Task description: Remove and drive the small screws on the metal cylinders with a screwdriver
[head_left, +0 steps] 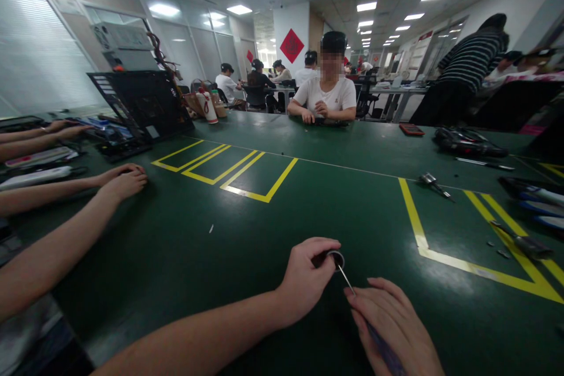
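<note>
My left hand [306, 273] is closed around a small dark cylindrical part with a shiny round rim [341, 256], its open end turned to the right. My right hand [392, 320] grips a screwdriver [346, 280] with a thin metal shaft and a purplish handle. The shaft's tip reaches the mouth of the cylinder; whether it touches the inside is hidden. Both hands are just above the green table [247, 282]. Off to the right lie a metal part with a thin shaft [434, 184] and a dark cylindrical piece [532, 247].
Yellow tape outlines [268, 194] mark the table. Another person's hands [123, 179] rest at the left, near a black computer case [152, 103]. A person in a white shirt [328, 94] sits opposite. A black tool-like object [469, 141] and a red-edged device [411, 129] lie at the far right.
</note>
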Tool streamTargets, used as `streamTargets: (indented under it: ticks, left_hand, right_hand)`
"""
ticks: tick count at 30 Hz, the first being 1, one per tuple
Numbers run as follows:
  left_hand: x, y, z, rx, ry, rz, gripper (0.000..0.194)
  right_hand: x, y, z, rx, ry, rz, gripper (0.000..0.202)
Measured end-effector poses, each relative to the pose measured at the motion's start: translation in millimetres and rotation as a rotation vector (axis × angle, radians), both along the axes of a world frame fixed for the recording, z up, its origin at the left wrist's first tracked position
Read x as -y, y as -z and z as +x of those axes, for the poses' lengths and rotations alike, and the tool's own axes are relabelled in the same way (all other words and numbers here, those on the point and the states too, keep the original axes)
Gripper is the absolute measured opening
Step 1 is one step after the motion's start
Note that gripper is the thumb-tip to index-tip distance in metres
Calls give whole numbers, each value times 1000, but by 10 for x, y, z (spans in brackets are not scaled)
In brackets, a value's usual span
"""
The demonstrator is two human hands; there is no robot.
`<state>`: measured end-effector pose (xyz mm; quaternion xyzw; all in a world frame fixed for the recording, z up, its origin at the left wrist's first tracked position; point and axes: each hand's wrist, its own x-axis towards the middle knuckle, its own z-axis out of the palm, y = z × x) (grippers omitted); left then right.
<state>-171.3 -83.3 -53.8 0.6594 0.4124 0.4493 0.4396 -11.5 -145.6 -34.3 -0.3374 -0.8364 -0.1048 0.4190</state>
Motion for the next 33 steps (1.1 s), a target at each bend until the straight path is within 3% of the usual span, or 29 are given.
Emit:
streamTargets:
  ticks: [22, 25, 28, 33]
  left_hand:
    - [-30, -17, 0, -26, 4, 38, 24]
    - [-143, 39, -49, -141, 4, 114, 27]
    - [-324, 80, -141, -377, -25, 215, 28]
    - [-522, 45, -255, -664, -76, 347, 27]
  right_hand:
    - [-44, 53, 7, -27, 3, 66, 26]
    - [-41, 46, 27, -16, 1, 93, 24]
    - [-46, 75, 32, 1, -1, 107, 21]
    - [-86, 172, 32, -58, 2, 71, 24]
